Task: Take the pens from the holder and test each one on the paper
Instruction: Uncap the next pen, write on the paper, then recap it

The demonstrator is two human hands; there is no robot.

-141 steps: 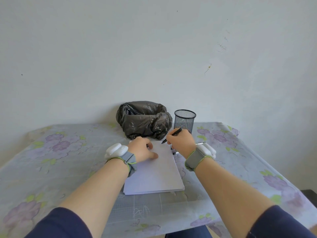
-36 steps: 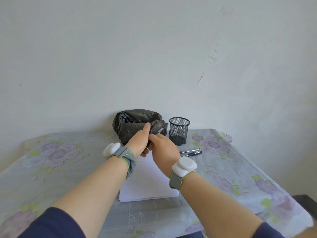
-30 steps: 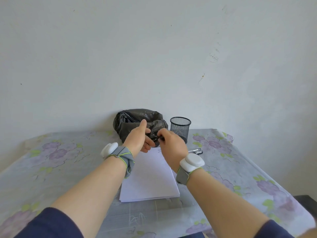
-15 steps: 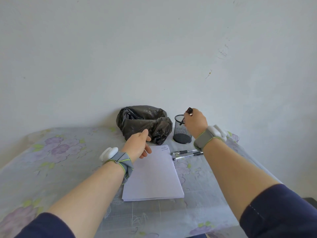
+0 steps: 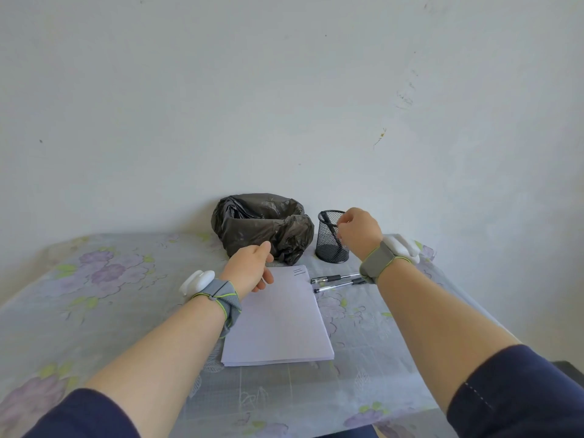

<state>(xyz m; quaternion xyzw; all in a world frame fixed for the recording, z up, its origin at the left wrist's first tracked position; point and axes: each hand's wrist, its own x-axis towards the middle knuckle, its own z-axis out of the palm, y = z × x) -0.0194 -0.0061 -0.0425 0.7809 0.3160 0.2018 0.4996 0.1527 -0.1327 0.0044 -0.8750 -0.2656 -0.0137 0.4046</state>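
Right hand (image 5: 360, 233) at mesh pen holder (image 5: 331, 237), pinching apparently a dark pen (image 5: 330, 225); lift straight up. Left hand (image 5: 251, 268) open, empty, above paper (image 5: 278, 320).

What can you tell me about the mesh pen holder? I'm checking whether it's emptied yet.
The mesh pen holder is a black wire-mesh cup, upright on the floral tablecloth near the wall, right of the black plastic bag. One dark pen leans inside. The right hand is at its rim, partly covering it.
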